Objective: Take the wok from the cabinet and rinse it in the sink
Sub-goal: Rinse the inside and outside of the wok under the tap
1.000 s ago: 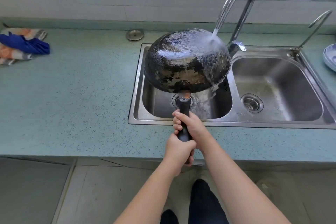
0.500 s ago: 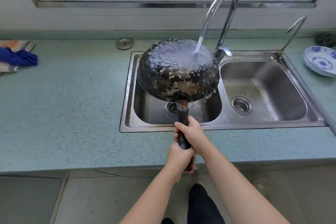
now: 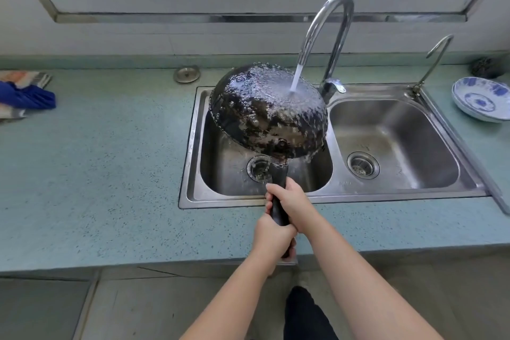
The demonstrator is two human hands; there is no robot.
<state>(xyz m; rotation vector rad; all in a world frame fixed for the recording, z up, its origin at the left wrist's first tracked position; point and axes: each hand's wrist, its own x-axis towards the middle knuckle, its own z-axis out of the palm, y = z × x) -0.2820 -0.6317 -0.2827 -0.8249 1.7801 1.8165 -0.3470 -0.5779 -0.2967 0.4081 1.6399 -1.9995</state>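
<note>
1. The wok [image 3: 265, 116] hangs bottom-up over the left basin of the sink [image 3: 190, 146], its dark outer side facing up. Water [image 3: 296, 77] from the tap [image 3: 331, 22] strikes the far right part of that side.
2. Splashing is the first risk. The stream fans out across the rounded bottom and throws drops past the edge. Some could land on the counter [image 3: 96, 174] to the left or run off over the near rim toward the floor.
3. A knock is the second risk. The wok's right edge sits just beside the base of the tap, so a swing to the right would likely strike it.
4. A slip is the third risk. The weight of the wok sits far out from the hands, and water runs down close to where the handle [image 3: 278, 176] joins it. A wet handle could twist or slide and drop the wok into the basin.
5. The inside faces down, away from the stream, and is hidden. It probably needs turning up for a full rinse.
6. Both hands are closed tight round the handle, fingers curled fully about it. The right hand [image 3: 294, 201] wraps the middle, nearer the wok. The left hand [image 3: 271, 234] wraps the near end and touches the right hand. Neither hand touches the bowl of the wok.
</note>
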